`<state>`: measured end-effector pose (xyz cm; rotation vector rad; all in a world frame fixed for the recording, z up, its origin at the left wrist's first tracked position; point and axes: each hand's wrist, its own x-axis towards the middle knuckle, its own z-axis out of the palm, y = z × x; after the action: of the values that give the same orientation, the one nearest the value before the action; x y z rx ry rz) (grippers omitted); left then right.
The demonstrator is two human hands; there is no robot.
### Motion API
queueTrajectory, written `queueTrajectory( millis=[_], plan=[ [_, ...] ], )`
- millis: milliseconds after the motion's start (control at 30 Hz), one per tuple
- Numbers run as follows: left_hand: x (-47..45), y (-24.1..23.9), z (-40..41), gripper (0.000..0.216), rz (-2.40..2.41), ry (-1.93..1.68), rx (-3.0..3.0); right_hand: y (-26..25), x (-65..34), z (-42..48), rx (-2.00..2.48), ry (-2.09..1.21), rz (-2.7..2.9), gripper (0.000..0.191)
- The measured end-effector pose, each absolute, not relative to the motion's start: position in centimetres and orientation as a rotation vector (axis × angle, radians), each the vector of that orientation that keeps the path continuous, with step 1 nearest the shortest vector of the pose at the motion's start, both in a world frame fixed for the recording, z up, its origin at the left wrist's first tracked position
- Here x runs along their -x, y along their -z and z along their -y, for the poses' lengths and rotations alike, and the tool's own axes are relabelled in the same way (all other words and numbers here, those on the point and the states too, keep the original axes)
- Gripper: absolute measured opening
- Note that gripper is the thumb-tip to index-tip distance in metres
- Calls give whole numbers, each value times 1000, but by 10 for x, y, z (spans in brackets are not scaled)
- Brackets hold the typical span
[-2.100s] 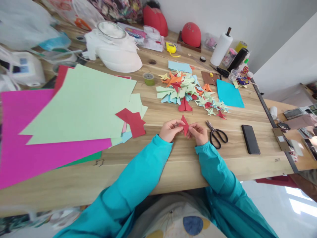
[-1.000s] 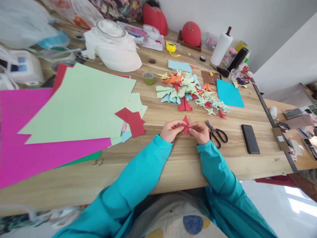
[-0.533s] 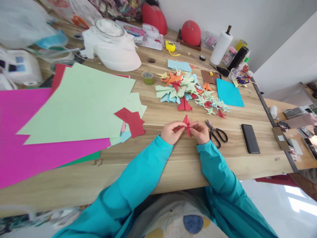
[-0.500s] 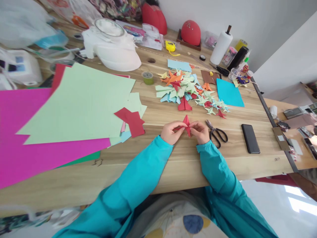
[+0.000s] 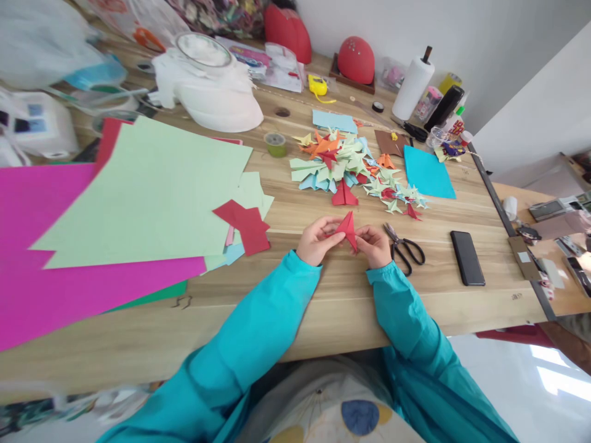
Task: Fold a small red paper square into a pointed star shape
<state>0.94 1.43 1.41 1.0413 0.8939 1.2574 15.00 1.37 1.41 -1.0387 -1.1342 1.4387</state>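
Observation:
A small folded red paper plane point(image 5: 347, 227) is held between my two hands, its pointed end facing away from me. My left hand point(image 5: 317, 240) pinches its left side, thumb on top. On the other side my right hand point(image 5: 373, 245) grips the right edge with thumb and fingers; some fingertips are hidden. Just beyond lies a heap of small folded paper pieces point(image 5: 353, 161) in green, orange, blue and red, with a red folded plane point(image 5: 344, 194) at its near edge. Black-handled scissors point(image 5: 406, 248) rest right beside my right hand.
Large green sheets point(image 5: 152, 197) overlap a magenta sheet point(image 5: 152, 286) on the left, with red paper pieces point(image 5: 252, 229) at their edge. To the right lie a black phone point(image 5: 467, 258) and a blue paper square point(image 5: 428, 172). A white roll point(image 5: 413, 88) stands at the back.
The red paper plane has turned in my hands, so a broader wing face shows now. My left thumb and fingers have shifted their hold; the right hand stays nearly in place.

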Motion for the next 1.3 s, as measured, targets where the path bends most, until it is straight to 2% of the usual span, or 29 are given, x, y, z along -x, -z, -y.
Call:
queueTrajectory(
  millis=[133,367,500,667,833,1000,1300],
  plan=[
    [-10,-13,-15,28,-961,-1243,-1059,-15,-148,-12,1031,-1401,1153,31],
    [-9,-13,-14,27,-1023,-1261,-1107,-10,-146,-9,1067,-1218,1330,23],
    [-7,-11,-15,25,-1072,-1276,-1149,-7,-149,-8,1150,-911,1570,17],
    [-9,-9,-16,24,-1131,-1274,-1167,-9,-152,-5,1165,-469,1822,21],
    [-10,-8,-16,23,-1131,-1274,-1159,-11,-154,-4,1093,-229,1997,13],
    [-10,-9,-16,25,-1126,-1276,-1180,-14,-154,-4,1056,-298,1940,12],
    [-11,-17,-12,31,-1073,-1251,-1165,-10,-150,-6,1078,-841,1539,7]
  ],
)
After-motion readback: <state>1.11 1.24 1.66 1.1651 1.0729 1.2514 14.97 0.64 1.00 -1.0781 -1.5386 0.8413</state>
